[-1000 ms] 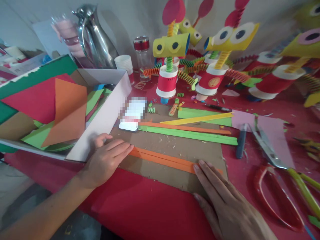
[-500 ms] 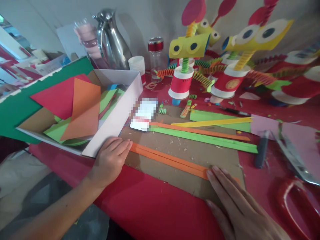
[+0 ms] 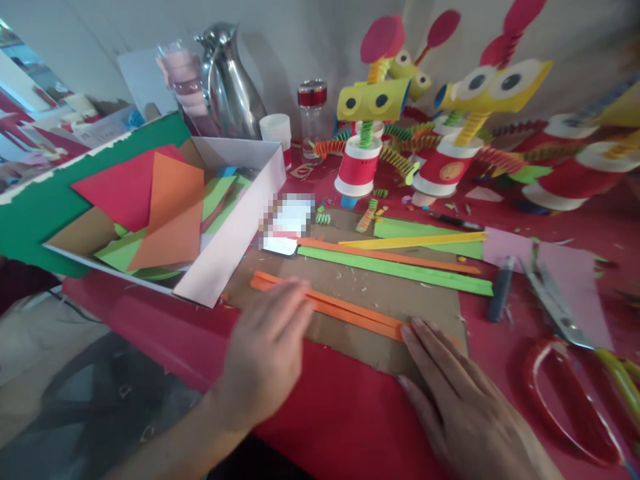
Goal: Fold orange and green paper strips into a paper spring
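Observation:
A folded orange paper strip lies across a brown cardboard sheet. My left hand, slightly blurred, is over the strip left of its middle, with its bent fingers together on it. The strip's left end sticks out past these fingers; my left thumb is hidden. Flat over the right end rests my right hand, fingers stretched out and thumb apart, holding it against the cardboard. Farther back lie a green strip, a thinner orange strip and a yellow strip.
Scissors and a dark-handled cutter lie at the right. A white-sided box of coloured paper stands left, near a blurred-out phone. Paper-cup figures, a jar and a steel jug stand behind.
My left hand has slid right along the orange strip, away from its left end, which is now uncovered. My right hand stays on the right end. The view has shifted slightly.

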Demonstrator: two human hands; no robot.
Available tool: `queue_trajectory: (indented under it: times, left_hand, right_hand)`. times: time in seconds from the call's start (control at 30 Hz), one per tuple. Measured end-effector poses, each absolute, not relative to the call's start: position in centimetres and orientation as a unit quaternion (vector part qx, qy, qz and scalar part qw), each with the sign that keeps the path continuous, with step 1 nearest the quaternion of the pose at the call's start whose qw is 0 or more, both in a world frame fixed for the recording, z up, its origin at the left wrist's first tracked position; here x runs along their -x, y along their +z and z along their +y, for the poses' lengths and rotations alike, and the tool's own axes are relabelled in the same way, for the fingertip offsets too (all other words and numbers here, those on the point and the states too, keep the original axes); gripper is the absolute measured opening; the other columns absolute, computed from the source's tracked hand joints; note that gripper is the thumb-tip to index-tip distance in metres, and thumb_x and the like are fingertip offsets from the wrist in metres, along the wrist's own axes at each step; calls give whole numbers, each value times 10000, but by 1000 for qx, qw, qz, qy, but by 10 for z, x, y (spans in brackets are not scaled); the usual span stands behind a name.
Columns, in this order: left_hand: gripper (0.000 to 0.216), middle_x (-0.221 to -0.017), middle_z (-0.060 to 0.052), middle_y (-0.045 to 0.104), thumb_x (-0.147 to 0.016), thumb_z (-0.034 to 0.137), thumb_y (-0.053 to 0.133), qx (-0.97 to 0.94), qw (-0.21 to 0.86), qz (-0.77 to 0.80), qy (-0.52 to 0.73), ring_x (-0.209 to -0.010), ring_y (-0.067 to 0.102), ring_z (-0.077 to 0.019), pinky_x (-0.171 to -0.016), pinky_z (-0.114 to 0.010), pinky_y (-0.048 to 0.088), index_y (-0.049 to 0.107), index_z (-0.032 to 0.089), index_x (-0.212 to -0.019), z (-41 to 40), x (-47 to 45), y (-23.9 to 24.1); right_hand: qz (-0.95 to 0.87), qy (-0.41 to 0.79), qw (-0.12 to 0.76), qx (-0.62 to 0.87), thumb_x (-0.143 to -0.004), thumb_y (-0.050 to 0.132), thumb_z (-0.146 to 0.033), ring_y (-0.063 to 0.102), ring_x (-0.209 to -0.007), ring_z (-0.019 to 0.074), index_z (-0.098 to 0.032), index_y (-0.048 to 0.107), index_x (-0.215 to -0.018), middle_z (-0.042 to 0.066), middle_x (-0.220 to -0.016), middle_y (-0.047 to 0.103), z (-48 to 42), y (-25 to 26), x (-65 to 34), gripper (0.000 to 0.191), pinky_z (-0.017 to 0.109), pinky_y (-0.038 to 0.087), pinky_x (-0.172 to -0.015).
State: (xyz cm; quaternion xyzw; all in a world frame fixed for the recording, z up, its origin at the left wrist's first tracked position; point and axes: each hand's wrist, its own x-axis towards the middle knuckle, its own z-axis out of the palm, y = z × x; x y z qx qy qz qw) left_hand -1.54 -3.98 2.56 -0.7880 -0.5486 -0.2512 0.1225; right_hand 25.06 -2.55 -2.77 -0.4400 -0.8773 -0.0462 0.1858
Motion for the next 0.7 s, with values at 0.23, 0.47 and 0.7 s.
queue_trajectory:
  times: [0.23,0.47,0.7]
  left_hand:
    - [681,-1548,-63,319,-922,558,337,869,-41,-486,-85,-1444,226,-223,-1188,-449,220,277,167,-1477,-27,-46,15]
    - [670,-1536,-97,341,-914,525,413,819,-6,-565,-97,-1419,291,-253,-1133,-452,313,291,184,-1477,-40,-9,9]
    - [649,-1457,-169,452,-900,486,475,806,52,-578,-119,-1337,415,-334,-1048,-530,384,369,133,-1434,-45,0,11]
  right_hand:
    - [-879,-35,177,441,-955,416,-321,521,-1259,312,-92,425,-1406,163,-1402,515,-26,-21,-250,506,463,516,-956]
    - [-871,-38,160,463,-943,441,-304,534,-1253,294,-112,448,-1394,141,-1406,515,-29,-4,-246,490,503,438,-1041]
    - [-859,-23,128,496,-951,433,-308,455,-1324,287,-92,449,-1387,142,-1440,466,-32,1,-249,487,542,360,-1099]
